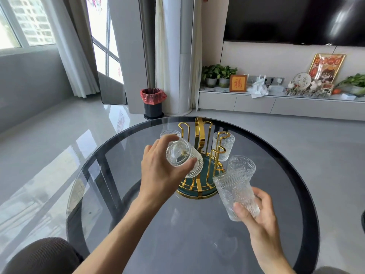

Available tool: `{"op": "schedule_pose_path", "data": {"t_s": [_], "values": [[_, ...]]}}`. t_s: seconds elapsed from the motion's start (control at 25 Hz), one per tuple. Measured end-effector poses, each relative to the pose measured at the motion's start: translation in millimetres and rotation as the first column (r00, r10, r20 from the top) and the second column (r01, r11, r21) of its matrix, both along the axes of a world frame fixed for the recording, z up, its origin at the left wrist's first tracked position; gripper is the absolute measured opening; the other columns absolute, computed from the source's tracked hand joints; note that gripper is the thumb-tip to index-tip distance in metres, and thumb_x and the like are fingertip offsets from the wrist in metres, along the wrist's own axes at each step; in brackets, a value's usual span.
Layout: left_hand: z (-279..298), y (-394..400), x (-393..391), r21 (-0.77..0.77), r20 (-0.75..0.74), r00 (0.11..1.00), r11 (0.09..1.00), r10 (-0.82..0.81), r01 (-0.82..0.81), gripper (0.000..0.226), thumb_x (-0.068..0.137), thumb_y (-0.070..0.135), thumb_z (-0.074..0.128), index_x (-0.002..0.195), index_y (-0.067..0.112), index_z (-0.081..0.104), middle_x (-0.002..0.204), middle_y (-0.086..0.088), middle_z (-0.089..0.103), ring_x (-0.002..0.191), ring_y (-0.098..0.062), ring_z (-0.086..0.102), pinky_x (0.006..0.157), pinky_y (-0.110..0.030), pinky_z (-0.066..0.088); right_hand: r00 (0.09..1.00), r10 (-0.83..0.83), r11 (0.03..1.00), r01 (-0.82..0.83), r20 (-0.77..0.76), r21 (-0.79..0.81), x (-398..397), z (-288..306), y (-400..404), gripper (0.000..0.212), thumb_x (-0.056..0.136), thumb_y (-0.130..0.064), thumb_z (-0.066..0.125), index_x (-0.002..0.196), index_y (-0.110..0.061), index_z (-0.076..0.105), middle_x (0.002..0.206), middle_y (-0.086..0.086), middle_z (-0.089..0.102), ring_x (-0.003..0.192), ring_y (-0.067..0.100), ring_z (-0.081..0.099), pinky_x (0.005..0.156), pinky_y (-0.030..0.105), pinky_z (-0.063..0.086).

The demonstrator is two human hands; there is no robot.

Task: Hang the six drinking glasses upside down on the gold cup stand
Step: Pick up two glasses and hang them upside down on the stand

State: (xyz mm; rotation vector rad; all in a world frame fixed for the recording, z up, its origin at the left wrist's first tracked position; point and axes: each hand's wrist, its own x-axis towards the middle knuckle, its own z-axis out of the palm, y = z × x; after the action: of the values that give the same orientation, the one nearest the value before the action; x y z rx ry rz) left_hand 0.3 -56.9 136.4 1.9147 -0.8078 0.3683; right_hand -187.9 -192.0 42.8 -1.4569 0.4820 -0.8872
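glasses: 5 visible | left hand (162,171) gripped 1 glass (182,160) over gold stand (199,155) | right hand (258,216) clasped 1 glass (236,194) | 3 others stood beyond both grips

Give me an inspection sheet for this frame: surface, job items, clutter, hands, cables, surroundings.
Surface: round dark glass table, reflective, see-through.
Job's things: gold cup stand on a green base at table centre; five glasses visible. One glass sits over a stand prong; far-left glass mostly hidden; another glass by the stand's right side, seating unclear.
Clutter: nothing seen on the table.
Grips: left hand holds an inverted glass over the stand; right hand holds an upright, tilted glass.
Cables: nothing seen on the table; sockets and plugs on the far wall.
Surroundings: bin with red liner, TV, potted plants, low cabinet.
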Motion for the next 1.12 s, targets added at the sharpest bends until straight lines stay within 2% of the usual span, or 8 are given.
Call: {"op": "schedule_pose_path", "data": {"t_s": [0.12,0.36,0.52,0.6,0.72,0.8,0.96,1.12], "values": [[-6.7,-11.1,4.2,0.1,0.043,0.999,0.995,-0.024,0.02,0.055,0.07,0.051,0.08,0.117,0.03,0.062,0.117,0.01,0.067,0.099,-0.01,0.042,0.071,-0.01,0.026,0.995,-0.085,0.996,0.086,0.047,-0.034,-0.6,11.3,-10.4,0.056,0.066,-0.027,0.082,0.115,-0.031,0.055,0.111,-0.002,0.071,0.094,0.014,0.071,0.072,0.021,0.056],[-13.1,-17.6,10.0,0.234,0.053,0.997,0.971,-0.056,0.042,0.05,0.074,0.053,0.076,0.115,0.027,0.067,0.12,0.008,0.067,0.103,-0.015,0.043,0.069,-0.028,0.035,0.962,-0.227,0.945,0.256,0.153,-0.205,13.7,64.0,-28.7,0.052,0.061,-0.049,0.084,0.101,-0.044,0.051,0.1,-0.001,0.074,0.084,0.011,0.068,0.069,0.019,0.052],[-6.2,-9.1,20.0,0.308,0.06,0.992,0.947,-0.115,0.091,0.046,0.077,0.051,0.074,0.116,0.028,0.065,0.122,0.011,0.066,0.102,-0.016,0.045,0.074,-0.031,0.038,0.949,-0.285,0.84,0.316,0.138,-0.44,36.2,94.3,-28.4,0.047,0.065,-0.055,0.08,0.098,-0.046,0.047,0.101,-0.001,0.066,0.088,0.027,0.06,0.072,0.031,0.048],[-4.0,-5.6,23.2,0.317,0.051,0.99,0.942,-0.134,0.111,0.044,0.077,0.047,0.073,0.116,0.029,0.065,0.122,0.011,0.066,0.102,-0.015,0.046,0.076,-0.031,0.039,0.944,-0.294,0.795,0.329,0.15,-0.51,49.0,103.3,-25.8,0.045,0.067,-0.058,0.077,0.098,-0.046,0.047,0.103,-0.002,0.063,0.095,0.026,0.059,0.077,0.028,0.045],[-4.7,-0.7,26.3,0.325,0.031,0.989,0.937,-0.144,0.126,0.044,0.076,0.045,0.071,0.117,0.03,0.063,0.124,0.012,0.064,0.103,-0.014,0.046,0.077,-0.031,0.038,0.925,-0.363,0.691,0.349,0.114,-0.633,69.7,110.3,-22.0,0.048,0.068,-0.062,0.074,0.102,-0.037,0.053,0.099,-0.02,0.052,0.09,0.017,0.05,0.076,0.017,0.038],[-5.6,0.6,27.7,0.327,0.029,0.988,0.935,-0.154,0.137,0.044,0.076,0.045,0.069,0.116,0.031,0.062,0.124,0.013,0.063,0.104,-0.014,0.046,0.078,-0.032,0.038,0.923,-0.382,0.633,0.301,0.051,-0.713,80.7,109.2,-21.2,0.051,0.066,-0.061,0.074,0.102,-0.029,0.057,0.095,-0.03,0.045,0.09,0.011,0.044,0.075,0.01,0.033],[-5.9,-0.5,28.5,0.33,0.053,0.987,0.935,-0.155,0.129,0.043,0.076,0.046,0.067,0.116,0.031,0.061,0.123,0.015,0.062,0.107,-0.015,0.048,0.079,-0.032,0.035,0.924,-0.356,0.562,0.096,-0.136,-0.821,91.0,88.3,-23.4,0.05,0.065,-0.059,0.074,0.099,-0.027,0.058,0.09,-0.028,0.049,0.092,0.014,0.042,0.068,0.027,0.036],[-5.9,-3.5,26.1,0.308,0.061,0.986,0.943,-0.154,0.128,0.044,0.077,0.053,0.058,0.115,0.031,0.061,0.125,0.014,0.06,0.112,-0.016,0.047,0.08,-0.034,0.032,0.902,-0.318,0.659,-0.01,-0.292,-0.752,88.9,73.6,-27.6,0.046,0.069,-0.066,0.068,0.098,-0.033,0.056,0.085,-0.03,0.049,0.091,0.014,0.045,0.067,0.016,0.03]]}}
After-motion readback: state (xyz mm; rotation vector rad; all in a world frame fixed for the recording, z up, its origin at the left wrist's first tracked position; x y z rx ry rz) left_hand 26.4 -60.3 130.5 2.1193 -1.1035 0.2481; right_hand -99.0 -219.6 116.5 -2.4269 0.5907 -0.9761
